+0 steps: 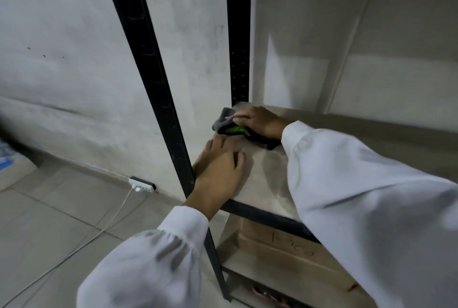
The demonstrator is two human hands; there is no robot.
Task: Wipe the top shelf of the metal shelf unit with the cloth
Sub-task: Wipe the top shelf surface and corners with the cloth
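While the right hand [257,120] presses the cloth [229,123] on the top shelf [267,171], the wiping step is in hand

The fingers are closed on the dark cloth (it has a green patch) at the far left corner, just beside the rear black post [238,35]; the left hand [220,171] lies flat and spread on the board, holding nothing. I judge that the next move calls for drawing the cloth toward the front edge and then to the right, where much board looks not yet covered

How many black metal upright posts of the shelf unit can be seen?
2: one black metal upright post at the front left corner beside the left hand, another at the back left corner behind the grey cloth. Right-side posts are out of view.
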